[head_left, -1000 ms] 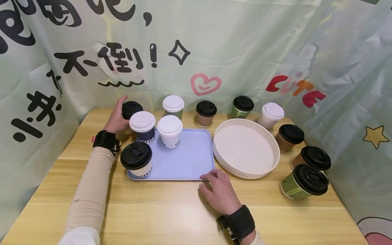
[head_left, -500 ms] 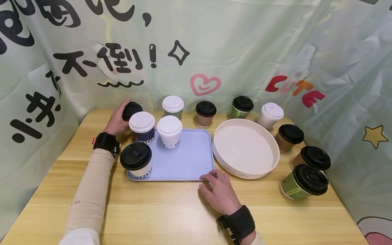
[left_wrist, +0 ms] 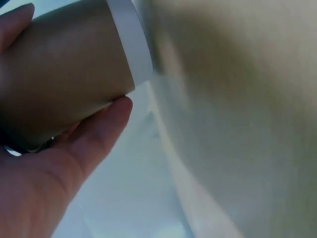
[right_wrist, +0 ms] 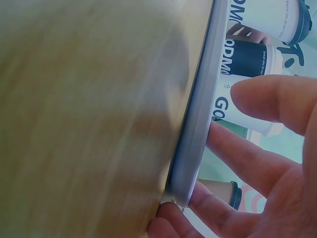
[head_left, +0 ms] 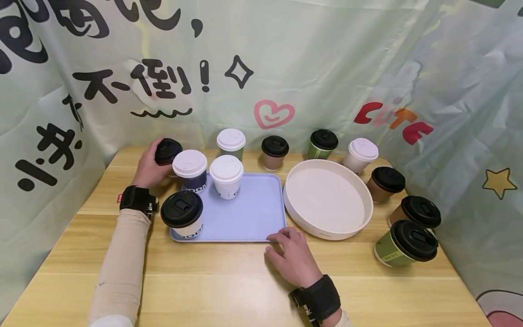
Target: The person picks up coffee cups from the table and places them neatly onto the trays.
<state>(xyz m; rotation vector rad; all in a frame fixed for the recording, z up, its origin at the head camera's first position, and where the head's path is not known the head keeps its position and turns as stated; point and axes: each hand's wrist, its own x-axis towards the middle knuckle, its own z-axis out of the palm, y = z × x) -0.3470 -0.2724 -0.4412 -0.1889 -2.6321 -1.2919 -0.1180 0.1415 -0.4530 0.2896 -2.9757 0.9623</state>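
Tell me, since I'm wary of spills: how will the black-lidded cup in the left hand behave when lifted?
Probably light and stiff: the left hand alone tilts the brown black-lidded cup. Its paper wall looks matte, so the grip likely won't slip. It is tall and narrow, so it may tip if set down carelessly.

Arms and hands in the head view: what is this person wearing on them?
Both hands, left hand and right hand, are bare: no gloves. Each wrist carries a black strap-on band holding a small device; the left band shows a small red tag, the right band is plain. A snug beige long sleeve covers the left forearm.
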